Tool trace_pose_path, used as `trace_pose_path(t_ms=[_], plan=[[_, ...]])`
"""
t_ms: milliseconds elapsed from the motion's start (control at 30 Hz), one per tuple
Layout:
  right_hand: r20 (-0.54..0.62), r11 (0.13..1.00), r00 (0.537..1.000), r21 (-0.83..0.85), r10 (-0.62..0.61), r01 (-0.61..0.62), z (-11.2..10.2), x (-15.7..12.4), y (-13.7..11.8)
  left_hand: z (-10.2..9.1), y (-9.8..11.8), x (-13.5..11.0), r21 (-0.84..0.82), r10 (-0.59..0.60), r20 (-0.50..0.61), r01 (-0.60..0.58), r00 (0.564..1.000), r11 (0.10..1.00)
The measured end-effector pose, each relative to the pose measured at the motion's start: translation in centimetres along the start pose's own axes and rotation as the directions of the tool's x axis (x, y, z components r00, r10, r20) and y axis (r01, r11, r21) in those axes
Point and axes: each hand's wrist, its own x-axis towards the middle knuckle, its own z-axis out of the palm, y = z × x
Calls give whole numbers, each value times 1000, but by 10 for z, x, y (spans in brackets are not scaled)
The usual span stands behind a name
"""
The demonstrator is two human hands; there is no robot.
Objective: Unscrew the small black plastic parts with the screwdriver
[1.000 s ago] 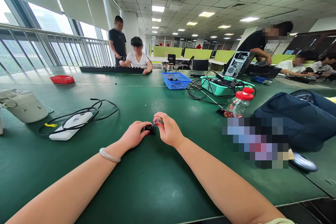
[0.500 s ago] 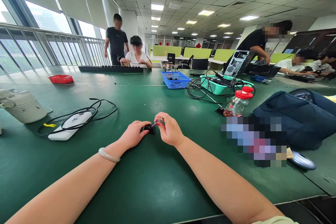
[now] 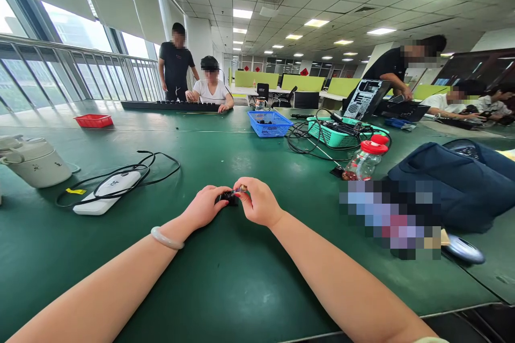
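On the green table (image 3: 249, 289), my left hand (image 3: 206, 204) pinches a small black part (image 3: 232, 200) between thumb and fingers. Most of that part is covered by the fingers, so its kind is unclear. My right hand (image 3: 259, 202) is closed round a short, slim screwdriver-like tool (image 3: 241, 189) with a shiny shaft and a brownish end. The tool's tip meets or nearly meets the top of the black part; contact cannot be made out. Both hands are close together, just in front of me.
Left stand a white power bank (image 3: 108, 193) with a black cable and a pale jug (image 3: 36, 163). Ahead are a red tray (image 3: 94, 121), a blue basket (image 3: 270, 129) and a green basket (image 3: 333, 138). Right are a red-lidded jar (image 3: 364, 158) and a dark bag (image 3: 450, 185). Several people work around.
My right hand has shifted slightly left and down, and the tool tilts a little differently. My left hand stays put on the black part. Across the table, a seated person's hand has lowered.
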Motion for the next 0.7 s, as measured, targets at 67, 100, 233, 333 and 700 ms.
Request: trace_pose_path(t_ms=[67, 100, 233, 333, 700], plan=[[18, 1000, 1000, -7, 9, -9, 0, 0, 1, 0, 0, 0, 0, 1, 5, -1, 1000, 1000], [24, 1000, 999, -5, 21, -21, 0, 0, 1, 0, 0, 0, 0, 0, 8, 0, 1000, 1000], [17, 998, 998, 26, 64, -64, -1, -1, 2, -1, 2, 1, 4, -5, 11, 5, 1000, 1000], [-8, 995, 996, 58, 85, -85, -1, -1, 2, -1, 2, 1, 6, -4, 8, 4, 1000, 1000], [-10, 999, 1000, 28, 25, -25, 0, 0, 0, 1, 0, 2, 4, 14, 7, -14, 1000, 1000]])
